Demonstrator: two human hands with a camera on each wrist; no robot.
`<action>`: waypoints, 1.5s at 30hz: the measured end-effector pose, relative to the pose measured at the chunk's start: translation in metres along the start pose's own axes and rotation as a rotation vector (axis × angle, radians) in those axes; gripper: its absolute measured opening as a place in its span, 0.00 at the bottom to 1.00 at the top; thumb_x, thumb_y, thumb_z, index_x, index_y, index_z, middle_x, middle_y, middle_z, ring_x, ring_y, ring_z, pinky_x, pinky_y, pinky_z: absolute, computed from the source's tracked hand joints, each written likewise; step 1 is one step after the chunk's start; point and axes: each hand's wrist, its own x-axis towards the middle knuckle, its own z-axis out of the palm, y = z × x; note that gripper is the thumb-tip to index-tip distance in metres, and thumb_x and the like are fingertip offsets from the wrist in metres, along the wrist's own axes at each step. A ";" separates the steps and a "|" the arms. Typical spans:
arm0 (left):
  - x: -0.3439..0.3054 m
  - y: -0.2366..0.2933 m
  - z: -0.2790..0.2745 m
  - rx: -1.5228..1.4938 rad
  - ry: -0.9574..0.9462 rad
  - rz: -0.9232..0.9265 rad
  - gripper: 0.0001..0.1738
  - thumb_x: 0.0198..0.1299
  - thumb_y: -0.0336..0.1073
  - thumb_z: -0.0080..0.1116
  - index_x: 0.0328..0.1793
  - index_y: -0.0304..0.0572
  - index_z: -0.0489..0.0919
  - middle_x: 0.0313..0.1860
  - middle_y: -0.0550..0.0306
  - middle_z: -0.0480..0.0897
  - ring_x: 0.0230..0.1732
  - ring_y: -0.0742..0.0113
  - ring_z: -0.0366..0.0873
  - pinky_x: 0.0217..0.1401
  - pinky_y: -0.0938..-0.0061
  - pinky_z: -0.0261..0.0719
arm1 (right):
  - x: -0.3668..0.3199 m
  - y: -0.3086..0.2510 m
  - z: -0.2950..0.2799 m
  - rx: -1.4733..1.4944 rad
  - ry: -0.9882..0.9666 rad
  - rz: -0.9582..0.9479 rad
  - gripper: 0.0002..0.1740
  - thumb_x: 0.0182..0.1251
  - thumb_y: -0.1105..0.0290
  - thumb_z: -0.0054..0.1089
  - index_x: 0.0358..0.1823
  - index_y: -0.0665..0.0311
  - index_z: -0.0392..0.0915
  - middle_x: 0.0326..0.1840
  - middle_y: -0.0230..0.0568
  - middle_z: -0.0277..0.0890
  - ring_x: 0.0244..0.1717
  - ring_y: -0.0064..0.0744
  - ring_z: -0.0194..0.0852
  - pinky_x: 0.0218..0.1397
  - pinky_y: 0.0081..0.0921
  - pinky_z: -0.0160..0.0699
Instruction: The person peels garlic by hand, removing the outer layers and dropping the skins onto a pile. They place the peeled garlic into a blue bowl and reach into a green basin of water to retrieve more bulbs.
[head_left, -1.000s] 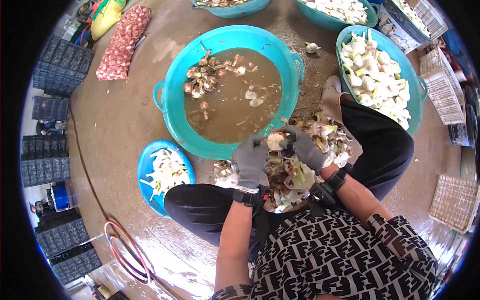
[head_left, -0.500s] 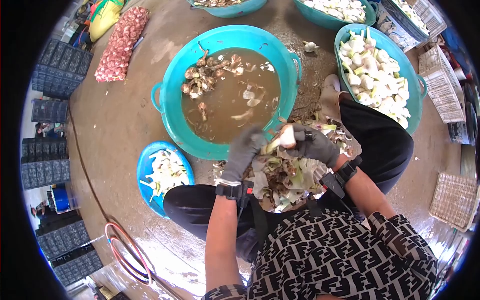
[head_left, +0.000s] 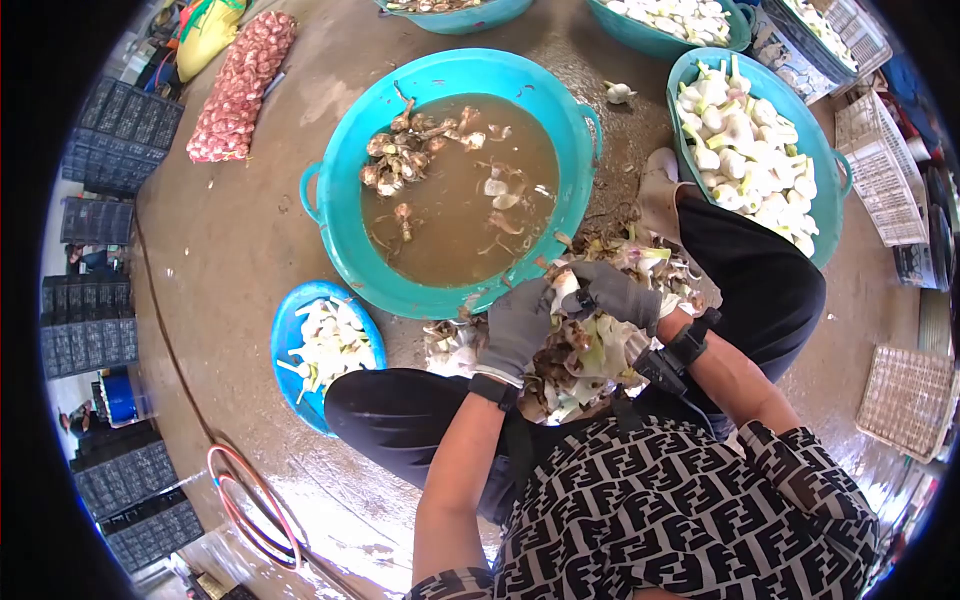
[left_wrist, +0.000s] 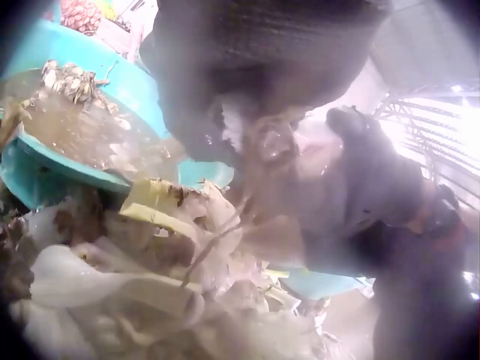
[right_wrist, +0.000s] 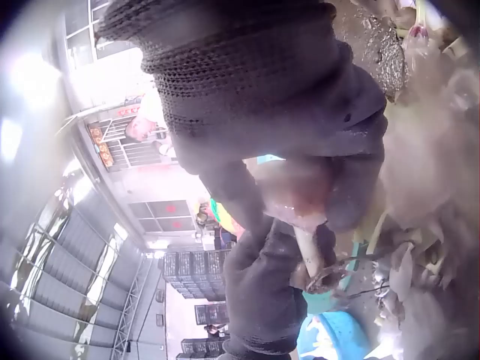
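The left hand (head_left: 517, 322) had shifted toward the right hand (head_left: 617, 294); I saw both curled round the garlic (right_wrist: 296, 193), long axis and stem (right_wrist: 308, 251) pointing down in the right-wrist view.

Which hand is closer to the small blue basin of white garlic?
Left. In the head view, the left hand is off to the right of the small blue basin; the right hand is farther right, beyond the left one.

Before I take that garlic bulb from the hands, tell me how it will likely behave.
The garlic bulb looks rounded, so it would probably roll if pushed, though its projecting stem may check that. It could well shed layers when handled, judging by the loose peelings heaped below.
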 end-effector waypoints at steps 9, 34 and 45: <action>0.000 -0.045 0.022 -0.483 -0.068 -0.313 0.10 0.58 0.38 0.53 0.38 0.39 0.78 0.31 0.44 0.79 0.32 0.50 0.76 0.37 0.68 0.73 | -0.003 0.005 0.013 -0.253 0.133 -0.136 0.38 0.49 0.63 0.66 0.62 0.61 0.59 0.51 0.53 0.71 0.51 0.46 0.72 0.52 0.34 0.69; 0.028 0.020 -0.031 -0.192 0.334 0.182 0.14 0.47 0.27 0.61 0.43 0.42 0.77 0.37 0.54 0.79 0.41 0.53 0.76 0.44 0.70 0.74 | 0.010 0.010 0.008 0.332 0.268 -0.212 0.22 0.69 0.64 0.46 0.58 0.71 0.61 0.51 0.43 0.69 0.53 0.31 0.70 0.55 0.29 0.75; -0.033 -0.173 -0.214 0.465 0.051 -0.458 0.13 0.53 0.38 0.59 0.44 0.42 0.79 0.30 0.54 0.82 0.30 0.61 0.79 0.36 0.73 0.77 | 0.045 0.029 0.093 -0.452 -0.020 -0.336 0.18 0.51 0.71 0.57 0.46 0.54 0.76 0.42 0.45 0.77 0.42 0.41 0.77 0.51 0.33 0.73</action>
